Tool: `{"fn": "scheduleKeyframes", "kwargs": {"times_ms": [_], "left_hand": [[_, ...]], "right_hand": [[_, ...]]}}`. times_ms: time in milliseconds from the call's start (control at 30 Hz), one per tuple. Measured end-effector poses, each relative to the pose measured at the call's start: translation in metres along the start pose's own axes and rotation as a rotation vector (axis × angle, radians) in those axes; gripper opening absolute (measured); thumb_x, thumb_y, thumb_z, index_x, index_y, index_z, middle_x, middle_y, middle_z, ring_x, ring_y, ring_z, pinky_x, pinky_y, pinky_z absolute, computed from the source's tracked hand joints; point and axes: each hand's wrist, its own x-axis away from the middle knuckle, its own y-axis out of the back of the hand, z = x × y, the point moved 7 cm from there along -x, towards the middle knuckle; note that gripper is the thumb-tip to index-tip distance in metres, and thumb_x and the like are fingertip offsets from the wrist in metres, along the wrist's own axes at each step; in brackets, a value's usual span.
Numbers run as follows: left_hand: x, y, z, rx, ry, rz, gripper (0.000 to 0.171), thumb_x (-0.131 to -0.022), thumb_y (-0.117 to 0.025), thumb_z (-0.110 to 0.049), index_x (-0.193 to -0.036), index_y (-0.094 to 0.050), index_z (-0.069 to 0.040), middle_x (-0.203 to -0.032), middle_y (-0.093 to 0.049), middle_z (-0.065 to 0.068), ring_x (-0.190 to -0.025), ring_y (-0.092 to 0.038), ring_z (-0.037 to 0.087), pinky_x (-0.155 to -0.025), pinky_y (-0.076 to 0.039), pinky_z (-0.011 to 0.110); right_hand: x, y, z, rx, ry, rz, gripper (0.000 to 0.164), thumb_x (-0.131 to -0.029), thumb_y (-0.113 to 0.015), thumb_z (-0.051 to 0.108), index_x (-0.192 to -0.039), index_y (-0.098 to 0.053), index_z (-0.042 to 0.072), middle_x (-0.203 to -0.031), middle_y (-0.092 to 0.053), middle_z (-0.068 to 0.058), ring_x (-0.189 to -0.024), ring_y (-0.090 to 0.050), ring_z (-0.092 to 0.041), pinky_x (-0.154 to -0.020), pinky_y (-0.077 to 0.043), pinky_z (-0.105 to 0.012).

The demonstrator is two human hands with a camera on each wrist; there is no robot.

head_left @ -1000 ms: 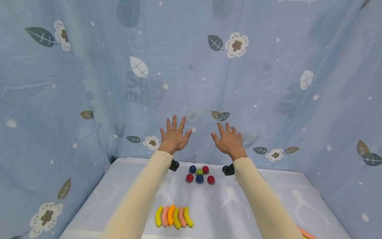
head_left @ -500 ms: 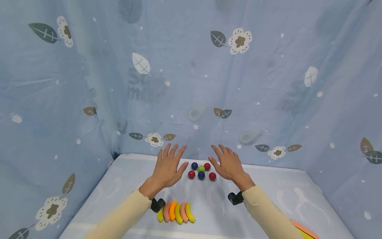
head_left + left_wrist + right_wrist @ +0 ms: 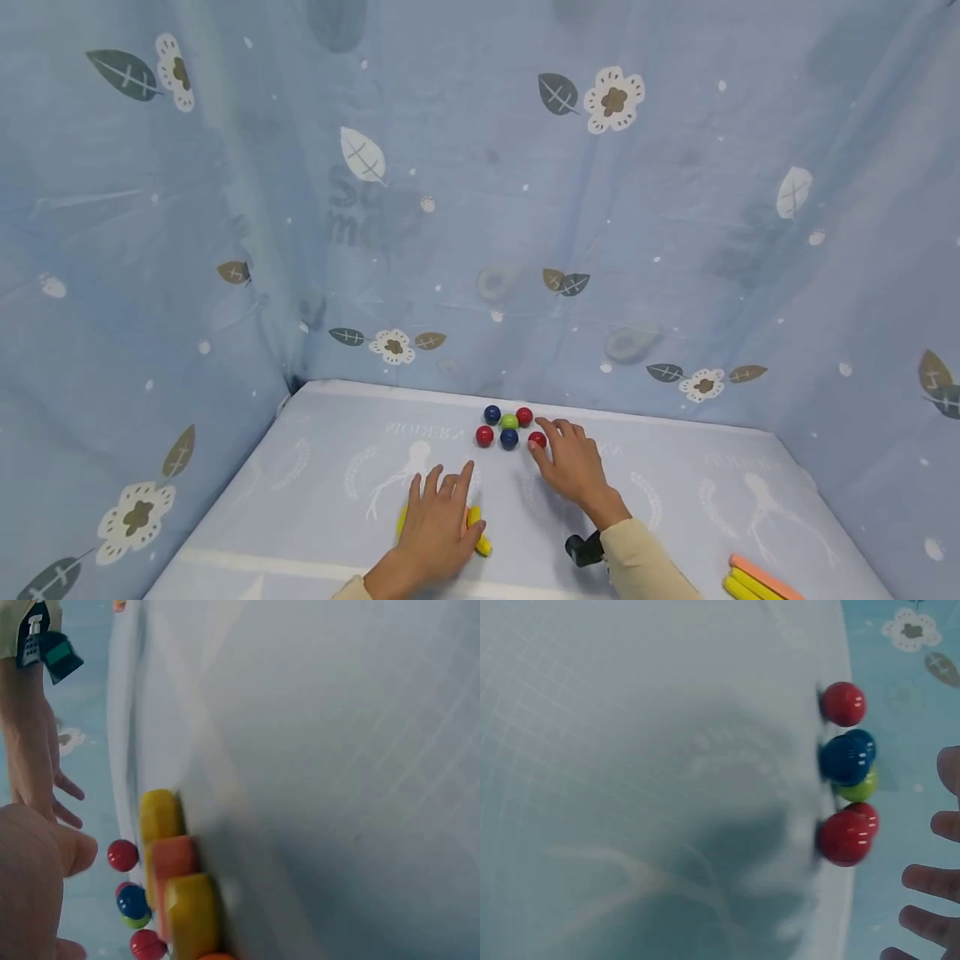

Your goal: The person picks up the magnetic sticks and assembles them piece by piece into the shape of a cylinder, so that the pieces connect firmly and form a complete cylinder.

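Blue flowery cloth [image 3: 465,150] hangs behind our pale table [image 3: 315,467]. Our left hand [image 3: 435,533], fingers spread, hovers over the near toy bananas [image 3: 174,859]; our right hand [image 3: 576,471], fingers apart, is near the far balls [image 3: 509,438]. Both groups sit close, we guess so nothing rolls away.

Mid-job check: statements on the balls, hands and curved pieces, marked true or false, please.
1. The green ball lies among red balls and blue balls. True.
2. Four balls are red. False: three are.
3. The right hand is nearer the balls than the left hand. True.
4. The right hand grips the green ball. False: it holds nothing.
5. In the head view, the left hand partly hides the curved pieces. True.
6. The curved pieces lie beyond the balls. False: they're nearer the person.
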Motion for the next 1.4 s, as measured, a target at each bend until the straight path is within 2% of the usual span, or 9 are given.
{"fn": "scheduleKeyframes", "kwargs": {"times_ms": [233, 433, 567, 767, 933, 1033, 1167, 1300, 1400], "left_hand": [[-0.002, -0.021, -0.006, -0.067, 0.02, 0.108, 0.076, -0.08, -0.061, -0.07, -0.133, -0.059, -0.014, -0.129, -0.056, 0.013, -0.132, -0.036, 0.043, -0.103, -0.018, 0.071], [0.0, -0.032, -0.01, -0.097, 0.01, 0.161, 0.074, -0.075, -0.066, -0.072, -0.126, -0.065, -0.018, -0.117, -0.059, 0.01, -0.129, -0.039, 0.042, -0.101, -0.018, 0.074], [0.001, -0.033, -0.012, -0.106, -0.028, 0.138, 0.065, -0.076, -0.069, -0.067, -0.121, -0.068, -0.021, -0.11, -0.06, 0.006, -0.127, -0.04, 0.042, -0.098, -0.017, 0.077], [0.003, -0.027, -0.018, -0.112, -0.113, 0.077, 0.056, -0.077, -0.072, -0.062, -0.117, -0.068, -0.025, -0.108, -0.061, 0.001, -0.126, -0.04, 0.04, -0.096, -0.019, 0.078], [0.007, -0.023, -0.026, -0.113, -0.153, 0.09, 0.057, -0.074, -0.075, -0.061, -0.119, -0.067, -0.027, -0.11, -0.063, -0.002, -0.126, -0.041, 0.037, -0.098, -0.021, 0.075], [0.013, -0.021, -0.032, -0.115, -0.174, 0.129, 0.057, -0.074, -0.076, -0.061, -0.12, -0.066, -0.029, -0.108, -0.062, -0.005, -0.125, -0.043, 0.033, -0.101, -0.026, 0.068], [0.028, -0.02, -0.038, -0.126, -0.247, 0.151, 0.055, -0.079, -0.069, -0.065, -0.121, -0.065, -0.03, -0.106, -0.059, -0.007, -0.12, -0.046, 0.027, -0.101, -0.037, 0.051], [0.043, -0.023, -0.041, -0.109, -0.328, 0.129, 0.05, -0.088, -0.052, -0.07, -0.118, -0.064, -0.032, -0.103, -0.056, -0.011, -0.106, -0.046, 0.017, -0.085, -0.044, 0.035], [0.049, -0.024, -0.042, -0.062, -0.358, 0.096, 0.045, -0.092, -0.046, -0.069, -0.112, -0.065, -0.034, -0.101, -0.057, -0.013, -0.096, -0.044, 0.013, -0.071, -0.04, 0.029]], "right_hand": [[-0.005, -0.023, -0.015, 0.019, -0.09, -0.042, 0.052, -0.088, -0.072, 0.036, -0.131, -0.06, 0.009, -0.121, -0.058, -0.017, -0.111, -0.053, -0.037, -0.089, -0.045, -0.054], [-0.006, -0.03, -0.023, 0.002, -0.141, -0.035, 0.054, -0.086, -0.074, 0.035, -0.13, -0.061, 0.008, -0.12, -0.059, -0.017, -0.109, -0.053, -0.037, -0.089, -0.045, -0.053], [-0.009, -0.034, -0.024, 0.01, -0.144, -0.017, 0.052, -0.085, -0.075, 0.035, -0.128, -0.063, 0.009, -0.116, -0.061, -0.017, -0.106, -0.055, -0.036, -0.088, -0.046, -0.054], [-0.011, -0.037, -0.025, 0.02, -0.143, -0.013, 0.047, -0.084, -0.076, 0.037, -0.122, -0.067, 0.01, -0.11, -0.064, -0.014, -0.1, -0.057, -0.034, -0.085, -0.047, -0.052], [-0.011, -0.037, -0.024, 0.021, -0.126, -0.022, 0.041, -0.084, -0.077, 0.037, -0.113, -0.071, 0.009, -0.102, -0.067, -0.011, -0.093, -0.058, -0.032, -0.081, -0.047, -0.051], [-0.01, -0.037, -0.024, 0.03, -0.126, -0.013, 0.04, -0.083, -0.078, 0.035, -0.112, -0.071, 0.007, -0.097, -0.067, -0.009, -0.089, -0.057, -0.03, -0.08, -0.047, -0.051], [-0.006, -0.037, -0.025, 0.043, -0.122, -0.003, 0.04, -0.082, -0.079, 0.033, -0.111, -0.071, 0.006, -0.092, -0.066, -0.008, -0.086, -0.058, -0.029, -0.078, -0.047, -0.05], [-0.001, -0.036, -0.025, 0.052, -0.106, 0.002, 0.041, -0.083, -0.079, 0.034, -0.11, -0.07, 0.005, -0.094, -0.066, -0.008, -0.087, -0.058, -0.029, -0.078, -0.047, -0.05], [0.001, -0.037, -0.026, 0.058, -0.094, 0.007, 0.042, -0.083, -0.079, 0.034, -0.112, -0.07, 0.005, -0.098, -0.066, -0.009, -0.089, -0.058, -0.029, -0.08, -0.047, -0.051]]}}
